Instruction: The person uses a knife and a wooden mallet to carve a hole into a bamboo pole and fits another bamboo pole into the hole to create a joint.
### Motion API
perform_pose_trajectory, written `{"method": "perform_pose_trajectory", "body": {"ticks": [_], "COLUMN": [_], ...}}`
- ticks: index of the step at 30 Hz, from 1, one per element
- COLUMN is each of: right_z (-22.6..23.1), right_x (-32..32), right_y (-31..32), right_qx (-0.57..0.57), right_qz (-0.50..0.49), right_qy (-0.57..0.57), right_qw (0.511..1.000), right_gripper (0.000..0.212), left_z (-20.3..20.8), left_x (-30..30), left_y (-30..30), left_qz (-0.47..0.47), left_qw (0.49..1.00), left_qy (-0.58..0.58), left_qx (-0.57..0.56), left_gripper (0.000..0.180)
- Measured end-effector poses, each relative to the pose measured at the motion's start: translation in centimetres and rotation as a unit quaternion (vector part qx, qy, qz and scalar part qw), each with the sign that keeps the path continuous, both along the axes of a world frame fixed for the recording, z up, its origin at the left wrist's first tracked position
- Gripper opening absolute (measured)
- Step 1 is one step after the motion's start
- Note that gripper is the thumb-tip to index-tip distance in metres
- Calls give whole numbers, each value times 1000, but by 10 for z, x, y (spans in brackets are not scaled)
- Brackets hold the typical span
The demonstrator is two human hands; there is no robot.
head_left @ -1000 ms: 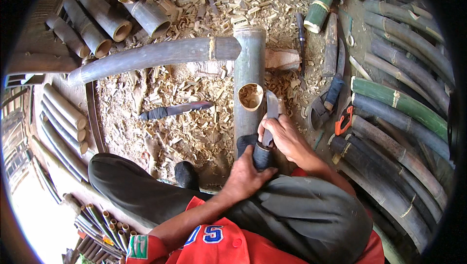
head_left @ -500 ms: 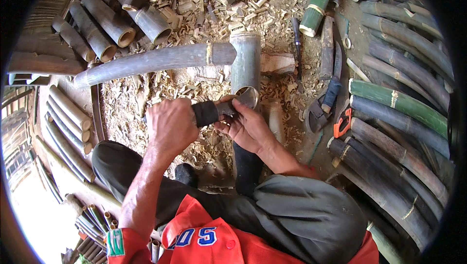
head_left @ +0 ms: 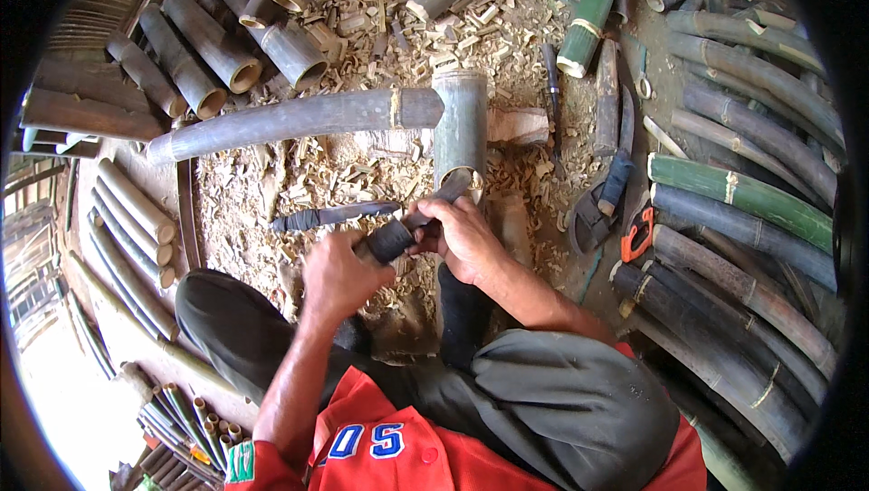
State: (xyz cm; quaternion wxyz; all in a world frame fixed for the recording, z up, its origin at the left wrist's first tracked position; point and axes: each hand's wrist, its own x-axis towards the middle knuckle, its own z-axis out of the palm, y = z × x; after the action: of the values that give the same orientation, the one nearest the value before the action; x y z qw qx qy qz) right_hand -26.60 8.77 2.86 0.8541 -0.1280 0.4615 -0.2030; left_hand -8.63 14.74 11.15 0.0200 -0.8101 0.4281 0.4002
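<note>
My left hand [head_left: 342,276] is closed round the black-wrapped handle of a knife [head_left: 391,241]. My right hand [head_left: 462,239] pinches the knife farther forward, along its blade. The blade's tip reaches the open near end of a short grey bamboo tube [head_left: 461,133], at its rim. Against that tube's left side lies a long, slightly curved bamboo pole [head_left: 299,120], its end meeting the tube in a T. Just beyond my left hand, a second knife [head_left: 337,214] with a black-wrapped handle rests on the shavings. My right fingers partly hide the blade in use.
Bamboo shavings [head_left: 244,192] cover the ground. Cut bamboo tubes [head_left: 213,43] lie at the far left, and a stack of long poles [head_left: 742,247] fills the right side. A saw's orange handle [head_left: 637,236] and a wrapped-handle blade [head_left: 615,183] lie right of my hands.
My left hand has moved right and nearer my body, so the knife handle now slants more steeply. The second knife, mostly covered before, now shows beyond it.
</note>
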Motion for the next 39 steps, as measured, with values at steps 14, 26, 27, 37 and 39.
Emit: {"method": "perform_pose_trajectory", "body": {"ticks": [14,26,27,37,39], "right_z": [2,-22,-9,41,30], "right_x": [-14,-151,-149,-29,-41], "right_y": [22,-16,-35,-149,-144], "right_qx": [105,-387,-434,-799,-772], "right_qz": [-116,343,383,519,509], "right_qy": [-211,395,415,299,354], "right_qw": [965,759,702,62,140], "right_gripper": [31,41,43,14,10], "left_z": [49,-43,-51,-61,-58], "left_x": [-33,-158,-160,-125,-124], "left_y": [-56,-97,-105,-102,-102], "left_qz": [-446,-459,-424,120,69], "left_qw": [885,835,862,772,798], "left_qy": [-115,178,187,204,196], "left_qx": [-64,-247,-206,-591,-566], "left_gripper": [20,83,87,109,105]}}
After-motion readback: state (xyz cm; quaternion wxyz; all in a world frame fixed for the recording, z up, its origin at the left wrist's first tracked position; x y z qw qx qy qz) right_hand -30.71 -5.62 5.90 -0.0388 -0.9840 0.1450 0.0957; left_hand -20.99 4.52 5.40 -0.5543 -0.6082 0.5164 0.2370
